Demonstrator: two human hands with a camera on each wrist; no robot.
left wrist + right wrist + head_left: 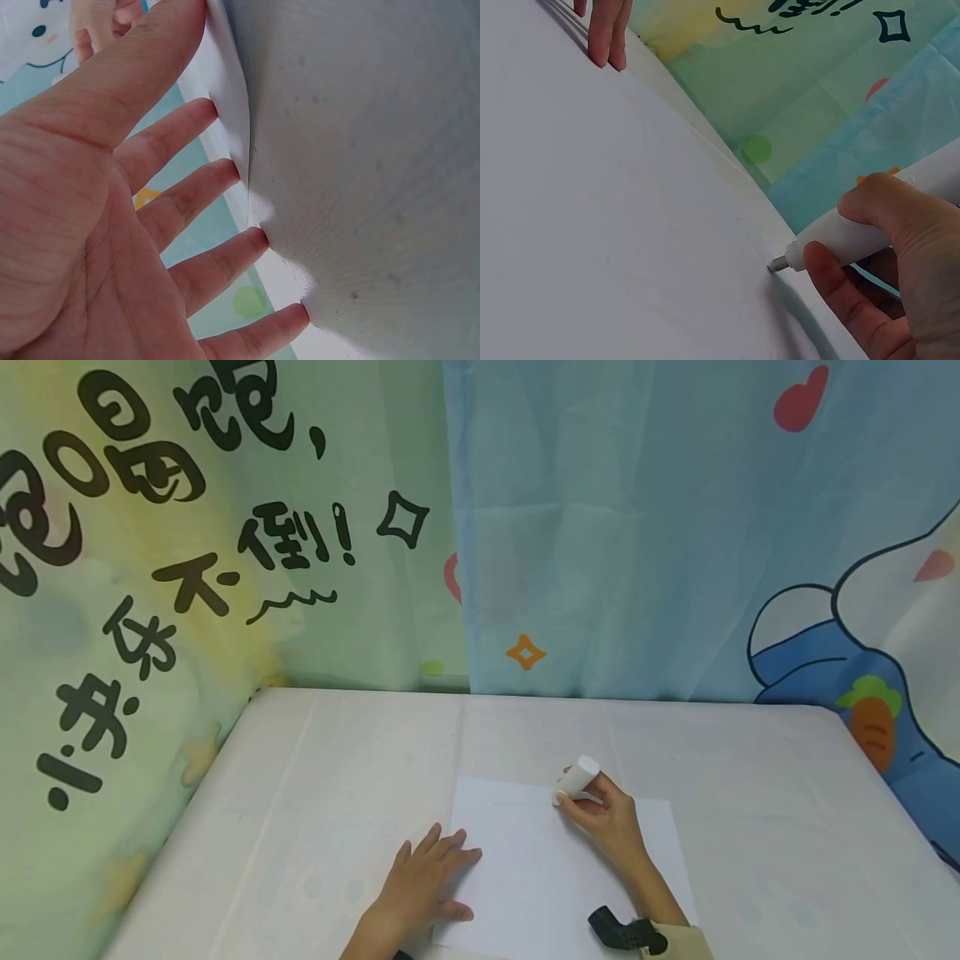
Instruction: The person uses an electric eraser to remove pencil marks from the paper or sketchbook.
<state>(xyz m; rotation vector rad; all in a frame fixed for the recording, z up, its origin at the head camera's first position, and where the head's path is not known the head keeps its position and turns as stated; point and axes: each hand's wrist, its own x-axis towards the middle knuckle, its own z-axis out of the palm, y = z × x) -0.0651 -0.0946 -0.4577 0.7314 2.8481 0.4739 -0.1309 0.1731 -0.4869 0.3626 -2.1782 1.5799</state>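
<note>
1. My right hand (617, 827) had the thick white pen (577, 778) pinched between thumb and fingertips, closed down to the barrel; the pen was at the sheet's twelve o'clock edge, tilted, its butt end leaning towards one o'clock; its grey tip (778, 263) was at or just above the surface, I could not tell which.
2. My left hand (427, 881) was at nine o'clock on the white sheet (517, 868), fingers straight and spread wide, grasping nothing.
3. I judged that the sheet could slide or swivel on the tabletop (322, 760); too light a left hand at nine o'clock, with the pen dragging at twelve, would cause it.
4. The tip could run off the twelve o'clock edge; the margin there was narrow, and white on white hid the border.
5. The barrel could roll; a fingertip pinch on so thick a body might slacken.
</note>
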